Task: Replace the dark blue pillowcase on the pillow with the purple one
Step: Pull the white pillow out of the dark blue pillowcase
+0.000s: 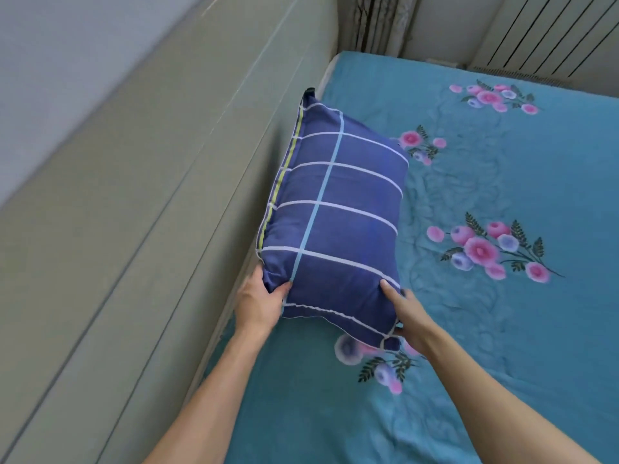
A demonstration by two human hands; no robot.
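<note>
Two bare forearms reach in from six o'clock over the teal floral bedsheet (502, 329). Left hand (259, 304) pinches the near-left corner of the dark blue pillowcase (338, 209), thumb on top; right hand (407, 316) clamps the near-right corner, fingers tucked underneath. The pillow sits dead centre, tilted against the grey-green headboard (150, 195) at nine o'clock. Radiator (549, 35) at one o'clock.

Bed (502, 329) in teal floral sheet, dark blue checked pillow (338, 209) propped on it by the headboard (140, 202)

Headboard (140, 202) tight against pillow's (338, 212) left; open bedsheet (502, 329) rightward.
</note>
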